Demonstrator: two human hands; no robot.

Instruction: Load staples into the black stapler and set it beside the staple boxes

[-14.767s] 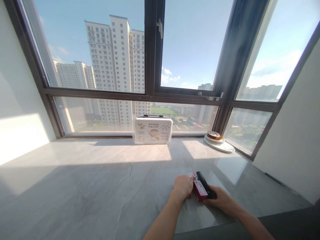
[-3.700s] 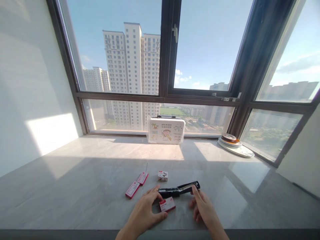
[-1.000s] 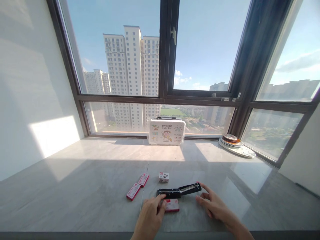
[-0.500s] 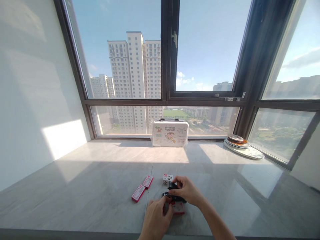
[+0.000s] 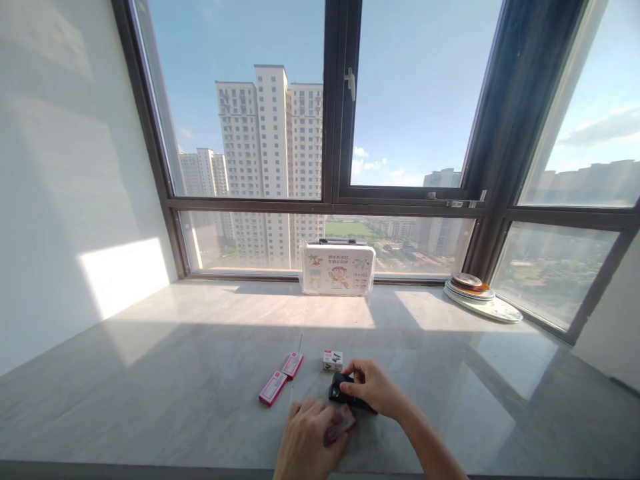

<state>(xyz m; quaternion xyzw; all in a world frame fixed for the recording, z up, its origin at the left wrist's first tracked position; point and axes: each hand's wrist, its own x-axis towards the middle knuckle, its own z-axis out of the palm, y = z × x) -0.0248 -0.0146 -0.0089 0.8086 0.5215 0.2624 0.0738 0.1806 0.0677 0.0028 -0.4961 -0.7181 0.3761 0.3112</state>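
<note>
My right hand (image 5: pixel 376 388) grips a black stapler (image 5: pixel 342 396) on the grey stone counter, fingers over its top arm. The stapler's arm is folded down over its base. Just in front of it, my left hand (image 5: pixel 309 435) has its fingers closed around a small pink-red staple box (image 5: pixel 345 421), blurred and partly covered by the fingers. Beyond the stapler stands a small white box with red print (image 5: pixel 333 361). To the left, two more red-and-white staple boxes lie end to end, a nearer one (image 5: pixel 273 388) and a farther one (image 5: pixel 293 365).
A white printed case with a black handle (image 5: pixel 338 269) stands upright against the window. Stacked plates (image 5: pixel 470 291) occupy the right corner of the counter. The wall (image 5: pixel 65 200) bounds the left side, and the counter's front edge (image 5: pixel 150 465) runs along the bottom.
The stapler's raised arm has come down onto its base under my right hand. My left hand has left the stapler and taken hold of the staple box in front of it.
</note>
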